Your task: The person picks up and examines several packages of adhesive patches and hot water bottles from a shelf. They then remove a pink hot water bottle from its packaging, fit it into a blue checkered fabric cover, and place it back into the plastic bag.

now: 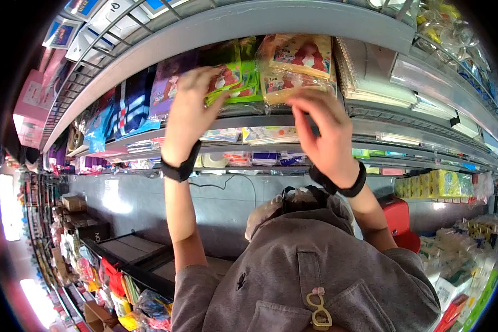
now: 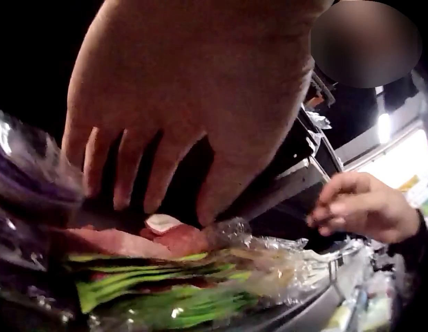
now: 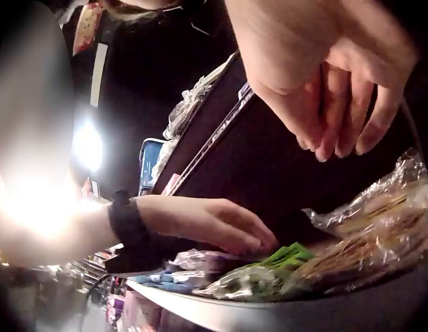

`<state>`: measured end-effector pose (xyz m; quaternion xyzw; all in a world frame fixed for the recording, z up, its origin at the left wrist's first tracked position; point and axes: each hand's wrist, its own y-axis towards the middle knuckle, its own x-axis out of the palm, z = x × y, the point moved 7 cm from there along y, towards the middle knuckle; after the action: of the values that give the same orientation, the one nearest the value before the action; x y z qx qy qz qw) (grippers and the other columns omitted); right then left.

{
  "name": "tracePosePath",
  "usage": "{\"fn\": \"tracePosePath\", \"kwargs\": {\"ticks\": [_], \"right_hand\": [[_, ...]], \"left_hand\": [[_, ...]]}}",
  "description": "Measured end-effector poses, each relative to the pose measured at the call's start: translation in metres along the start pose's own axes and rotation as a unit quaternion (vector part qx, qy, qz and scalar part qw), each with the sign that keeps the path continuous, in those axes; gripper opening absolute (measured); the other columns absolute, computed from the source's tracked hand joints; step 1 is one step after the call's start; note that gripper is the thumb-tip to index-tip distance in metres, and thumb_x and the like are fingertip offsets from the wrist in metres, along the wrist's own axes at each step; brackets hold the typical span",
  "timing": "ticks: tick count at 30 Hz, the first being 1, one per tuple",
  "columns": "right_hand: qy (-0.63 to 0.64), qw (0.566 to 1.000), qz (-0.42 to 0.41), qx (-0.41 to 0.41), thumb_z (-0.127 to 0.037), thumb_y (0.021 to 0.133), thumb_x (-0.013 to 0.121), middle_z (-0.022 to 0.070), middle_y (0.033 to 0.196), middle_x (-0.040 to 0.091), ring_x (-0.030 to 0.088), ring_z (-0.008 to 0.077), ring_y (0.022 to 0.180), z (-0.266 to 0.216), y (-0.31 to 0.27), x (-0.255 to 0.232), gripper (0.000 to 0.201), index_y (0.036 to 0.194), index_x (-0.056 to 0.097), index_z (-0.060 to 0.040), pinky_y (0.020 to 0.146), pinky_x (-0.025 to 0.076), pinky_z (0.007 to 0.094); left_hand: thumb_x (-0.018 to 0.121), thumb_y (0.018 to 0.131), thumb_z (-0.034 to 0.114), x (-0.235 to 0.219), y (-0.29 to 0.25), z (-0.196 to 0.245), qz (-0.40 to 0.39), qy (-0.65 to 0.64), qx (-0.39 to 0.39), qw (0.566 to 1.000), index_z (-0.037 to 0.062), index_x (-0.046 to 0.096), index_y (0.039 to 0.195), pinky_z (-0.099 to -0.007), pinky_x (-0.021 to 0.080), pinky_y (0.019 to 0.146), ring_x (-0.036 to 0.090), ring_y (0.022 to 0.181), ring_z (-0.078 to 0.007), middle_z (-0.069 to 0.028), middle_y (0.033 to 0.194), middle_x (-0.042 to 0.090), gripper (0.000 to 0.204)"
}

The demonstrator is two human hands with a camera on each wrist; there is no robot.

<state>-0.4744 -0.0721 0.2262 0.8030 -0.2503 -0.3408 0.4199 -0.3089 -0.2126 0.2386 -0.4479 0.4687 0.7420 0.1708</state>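
In the head view my left hand [image 1: 189, 113] reaches over a shelf, its fingers spread above a stack of bright green packets [image 1: 251, 83] printed with a red-haired figure. The left wrist view shows these fingers pointing down just over the green packets [image 2: 165, 294], with nothing held. My right hand [image 1: 327, 130] hovers in front of a pile of yellow packets [image 1: 304, 52] in clear wrap. Its fingers bend loosely and hold nothing, as the right wrist view shows above the yellow packets [image 3: 386, 235]. Purple packets [image 1: 161, 86] lie left of the green ones, partly behind my left hand.
A grey shelf lip [image 1: 260, 19] crosses close above the packets. Spiral-bound notebooks [image 1: 371, 77] stand to the right, and a blue checked package [image 1: 131, 108] lies to the left. Below runs another stocked shelf [image 1: 271, 157]. A red box [image 1: 398, 218] stands beside my right arm.
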Motion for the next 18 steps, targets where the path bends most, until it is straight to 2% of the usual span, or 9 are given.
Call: {"fn": "tracePosePath", "kwargs": {"ticks": [1,3,6,9,10,13,14,17,18], "right_hand": [[-0.048,0.999,-0.004,-0.01,0.002,0.076,0.062,0.0114,0.106,0.061,0.058,0.0309,0.1,0.009,0.006,0.004,0.027,0.102,0.061,-0.005,0.084,0.047,0.0401],[-0.154,0.986,-0.047,-0.029,-0.001,0.078,0.06,0.0124,0.117,0.056,0.051,0.0309,0.115,0.019,0.022,0.014,0.031,0.108,0.059,-0.0046,0.096,0.039,0.0483],[-0.284,0.952,-0.115,0.017,-0.002,0.081,0.059,0.0137,0.13,0.05,0.042,0.031,0.127,0.047,0.016,0.039,0.035,0.115,0.057,-0.0041,0.105,0.032,0.049],[-0.28,0.952,-0.126,-0.012,-0.003,0.077,0.058,0.0133,0.128,0.052,0.045,0.0293,0.125,0.058,0.003,0.044,0.041,0.118,0.057,-0.0041,0.103,0.028,0.0609],[-0.261,0.955,-0.141,0.003,-0.001,0.075,0.058,0.0128,0.131,0.051,0.043,0.0295,0.127,0.062,-0.003,0.042,0.044,0.118,0.058,-0.005,0.105,0.028,0.0584],[-0.15,0.983,-0.101,0.027,0.01,0.07,0.055,0.0113,0.134,0.049,0.041,0.0294,0.13,0.07,-0.011,0.026,0.045,0.11,0.065,-0.007,0.108,0.029,0.0508],[-0.139,0.987,-0.081,0.028,0.014,0.067,0.052,0.0108,0.129,0.052,0.044,0.0306,0.125,0.067,-0.012,0.021,0.05,0.109,0.067,-0.0083,0.107,0.032,0.0495],[-0.068,0.993,-0.05,0.083,0.014,0.066,0.052,0.0096,0.122,0.054,0.048,0.0309,0.119,0.068,-0.02,0.016,0.052,0.11,0.067,-0.0088,0.105,0.034,0.0484],[-0.111,0.992,-0.028,0.043,0.013,0.066,0.053,0.0085,0.115,0.055,0.051,0.0304,0.113,0.065,-0.021,0.013,0.051,0.109,0.068,-0.0093,0.104,0.036,0.0491]], "left_hand": [[0.07,0.08,0.022,0.016,-0.001,0.0,-0.018,0.025,0.014,0.999,0.0007,0.058,0.116,-0.0411,0.042,0.097,0.05,0.114,-0.0383,-0.0184,0.119,0.056,0.043],[0.067,0.083,0.031,0.032,-0.001,0.004,-0.014,0.096,0.018,0.995,-0.0027,0.054,0.12,-0.0424,0.04,0.099,0.048,0.117,-0.0411,-0.0218,0.124,0.054,0.052],[0.064,0.085,0.036,0.044,0.001,-0.004,-0.002,0.073,-0.038,0.997,-0.0081,0.048,0.125,-0.0444,0.04,0.099,0.048,0.118,-0.0426,-0.0262,0.127,0.051,0.062],[0.063,0.086,0.037,0.057,-0.002,-0.012,-0.022,0.076,-0.053,0.995,-0.0122,0.044,0.126,-0.0448,0.04,0.099,0.048,0.119,-0.0425,-0.0294,0.127,0.049,0.067],[0.062,0.086,0.026,0.058,-0.003,-0.012,-0.015,0.083,-0.057,0.995,-0.0103,0.047,0.125,-0.0442,0.04,0.099,0.048,0.12,-0.0411,-0.0286,0.127,0.05,0.055],[0.06,0.081,0.01,0.051,-0.001,-0.002,-0.021,0.037,-0.004,0.999,-0.008,0.049,0.122,-0.0445,0.04,0.099,0.048,0.119,-0.0397,-0.0274,0.127,0.051,0.046],[0.055,0.073,-0.007,0.049,-0.001,0.003,-0.009,0.001,-0.018,1.0,-0.0035,0.052,0.123,-0.0412,0.039,0.102,0.046,0.123,-0.0365,-0.0225,0.129,0.052,0.05],[0.052,0.071,-0.011,0.051,-0.003,0.011,-0.002,-0.013,-0.03,0.999,-0.0012,0.053,0.123,-0.0417,0.038,0.103,0.045,0.124,-0.0367,-0.0201,0.13,0.052,0.053],[0.047,0.069,-0.015,0.052,-0.004,0.012,0.006,-0.007,-0.034,0.999,0.0001,0.053,0.124,-0.043,0.038,0.103,0.043,0.126,-0.0378,-0.0189,0.13,0.052,0.057]]}}
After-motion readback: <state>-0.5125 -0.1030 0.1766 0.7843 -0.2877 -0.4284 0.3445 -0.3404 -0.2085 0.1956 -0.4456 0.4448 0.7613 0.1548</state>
